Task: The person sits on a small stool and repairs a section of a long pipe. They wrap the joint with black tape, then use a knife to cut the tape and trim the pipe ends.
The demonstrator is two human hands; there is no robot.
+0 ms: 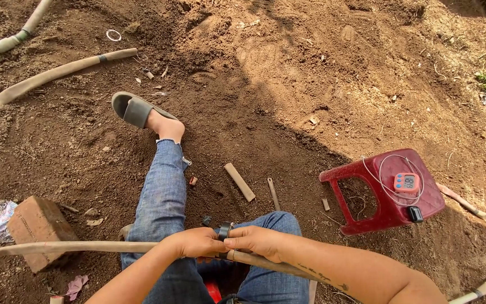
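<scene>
A long tan pipe [74,246] lies across my lap, running from the left edge under both hands. My left hand [195,243] grips the pipe. My right hand [259,241] also grips it, and the thumbs and fingers of both pinch a dark ring-shaped clamp [224,231] around the pipe between them. I sit on the soil in blue jeans [164,197], my left leg stretched out with a grey sandal [134,108] on the foot.
A red plastic stool [386,191] stands to the right with a small orange timer [406,182] and a white cord on it. A brick [37,228] lies left. More tan pipes [57,73] lie upper left. Short pipe offcuts [239,182] sit on the dirt.
</scene>
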